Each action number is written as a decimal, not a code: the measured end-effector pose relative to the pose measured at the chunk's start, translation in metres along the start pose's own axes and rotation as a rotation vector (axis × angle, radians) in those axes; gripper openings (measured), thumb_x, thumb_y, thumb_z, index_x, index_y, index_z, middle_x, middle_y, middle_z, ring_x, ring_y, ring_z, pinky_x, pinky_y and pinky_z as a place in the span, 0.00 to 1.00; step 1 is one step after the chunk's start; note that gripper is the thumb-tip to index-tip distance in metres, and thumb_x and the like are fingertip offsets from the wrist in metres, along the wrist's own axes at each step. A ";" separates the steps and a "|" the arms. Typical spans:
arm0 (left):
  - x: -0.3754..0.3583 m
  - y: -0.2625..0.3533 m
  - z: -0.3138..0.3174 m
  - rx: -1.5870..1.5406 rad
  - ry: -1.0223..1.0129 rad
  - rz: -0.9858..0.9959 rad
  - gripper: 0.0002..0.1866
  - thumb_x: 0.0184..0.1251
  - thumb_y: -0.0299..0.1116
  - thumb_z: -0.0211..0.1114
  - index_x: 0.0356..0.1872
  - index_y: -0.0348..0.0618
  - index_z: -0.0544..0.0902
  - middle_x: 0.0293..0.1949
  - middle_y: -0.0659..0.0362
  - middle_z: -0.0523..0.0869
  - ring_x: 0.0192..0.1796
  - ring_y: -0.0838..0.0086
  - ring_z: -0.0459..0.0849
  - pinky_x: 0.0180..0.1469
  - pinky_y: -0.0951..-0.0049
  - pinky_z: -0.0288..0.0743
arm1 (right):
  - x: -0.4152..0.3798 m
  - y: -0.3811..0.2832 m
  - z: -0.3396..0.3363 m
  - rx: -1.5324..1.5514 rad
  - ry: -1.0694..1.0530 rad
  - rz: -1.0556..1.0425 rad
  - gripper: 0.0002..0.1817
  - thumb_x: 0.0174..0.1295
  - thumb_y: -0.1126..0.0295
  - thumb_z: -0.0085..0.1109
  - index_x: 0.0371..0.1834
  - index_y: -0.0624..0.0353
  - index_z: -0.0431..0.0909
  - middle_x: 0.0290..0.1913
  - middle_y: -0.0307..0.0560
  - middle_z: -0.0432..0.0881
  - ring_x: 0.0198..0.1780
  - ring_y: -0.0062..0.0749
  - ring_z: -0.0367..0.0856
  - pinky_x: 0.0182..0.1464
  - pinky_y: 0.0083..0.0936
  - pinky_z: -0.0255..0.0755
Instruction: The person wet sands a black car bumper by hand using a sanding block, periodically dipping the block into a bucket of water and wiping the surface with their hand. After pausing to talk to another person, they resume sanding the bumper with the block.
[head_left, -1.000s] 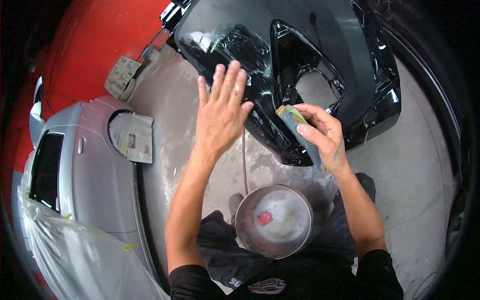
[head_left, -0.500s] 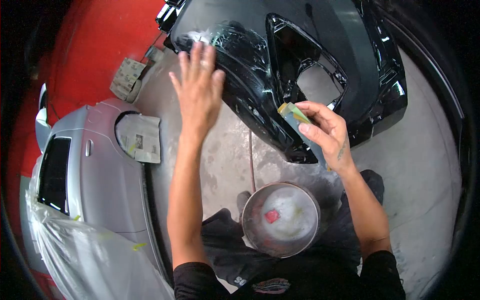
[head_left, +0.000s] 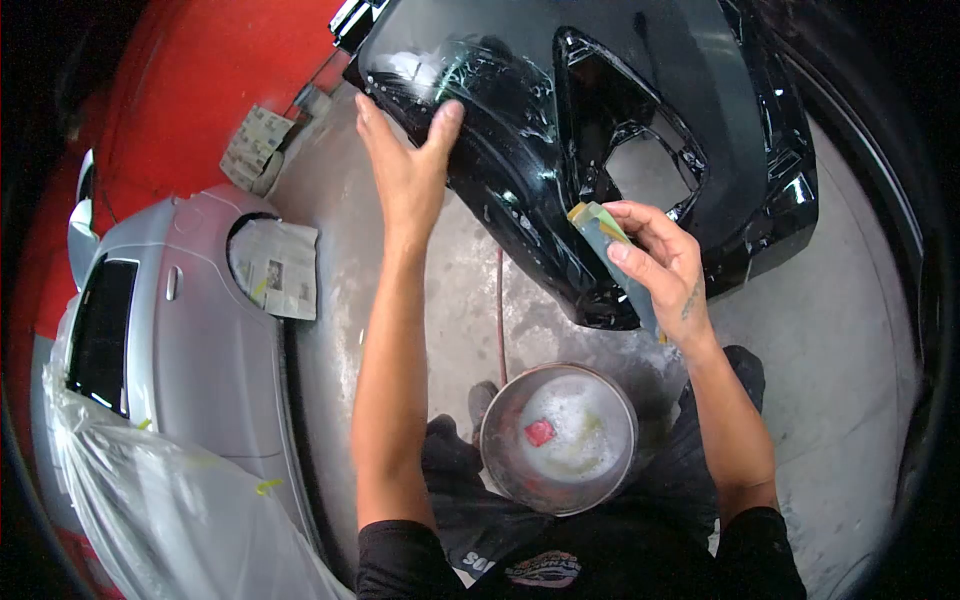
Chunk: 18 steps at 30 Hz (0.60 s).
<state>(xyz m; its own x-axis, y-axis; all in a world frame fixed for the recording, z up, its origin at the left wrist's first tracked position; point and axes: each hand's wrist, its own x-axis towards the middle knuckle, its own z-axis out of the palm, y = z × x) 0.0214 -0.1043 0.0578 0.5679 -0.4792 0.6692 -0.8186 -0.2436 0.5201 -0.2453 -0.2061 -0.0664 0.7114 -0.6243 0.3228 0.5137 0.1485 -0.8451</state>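
Note:
A glossy black car bumper lies across the top of the view, with white foam and wet streaks on its upper left. My left hand is at its left edge, thumb over the wet face and fingers along the outer side; the fingertips are partly hidden. Between the thumb and fingers of my right hand is a sanding block, grey-green with a yellowish end, held just above the bumper's lower part. Below the hands, a round metal bowl contains foamy water and a small red piece.
A silver car stands on the left, with newspaper over its wheel and plastic sheeting on its lower part. A hose runs along the grey floor. More newspaper is beside a red surface.
My left hand has turned from lying spread over the bumper's edge to gripping that edge, thumb on top. The bumper appears slightly further right. My right hand still holds the block.

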 end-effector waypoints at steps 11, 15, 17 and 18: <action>0.019 -0.001 0.003 -0.050 -0.018 -0.018 0.81 0.53 0.59 0.90 0.88 0.21 0.40 0.89 0.27 0.47 0.92 0.43 0.46 0.91 0.53 0.43 | 0.000 0.004 -0.002 -0.003 -0.005 -0.022 0.24 0.73 0.70 0.72 0.69 0.68 0.82 0.62 0.50 0.89 0.63 0.29 0.86 0.69 0.27 0.77; 0.048 -0.009 -0.003 -0.192 0.071 -0.175 0.80 0.55 0.61 0.89 0.88 0.19 0.40 0.88 0.27 0.51 0.91 0.44 0.52 0.91 0.55 0.46 | -0.001 0.005 -0.002 0.011 0.002 -0.011 0.24 0.73 0.70 0.72 0.69 0.69 0.82 0.62 0.49 0.89 0.63 0.29 0.86 0.68 0.27 0.78; 0.047 -0.005 -0.001 -0.205 0.093 -0.207 0.80 0.55 0.61 0.88 0.88 0.19 0.41 0.89 0.27 0.50 0.91 0.45 0.52 0.90 0.56 0.47 | -0.001 0.005 -0.001 0.019 0.007 -0.001 0.24 0.73 0.70 0.72 0.69 0.69 0.82 0.62 0.49 0.89 0.63 0.29 0.86 0.68 0.27 0.78; 0.041 -0.004 -0.002 -0.193 0.067 -0.165 0.79 0.57 0.62 0.87 0.88 0.19 0.41 0.89 0.28 0.49 0.92 0.45 0.50 0.91 0.56 0.45 | -0.001 0.005 -0.001 0.034 0.011 -0.005 0.24 0.73 0.70 0.72 0.69 0.69 0.82 0.62 0.49 0.89 0.63 0.29 0.86 0.68 0.27 0.78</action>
<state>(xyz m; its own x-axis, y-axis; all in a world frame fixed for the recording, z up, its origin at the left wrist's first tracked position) 0.0477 -0.1214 0.0839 0.7019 -0.3876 0.5976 -0.6866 -0.1450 0.7124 -0.2435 -0.2055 -0.0712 0.7037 -0.6333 0.3221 0.5332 0.1711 -0.8285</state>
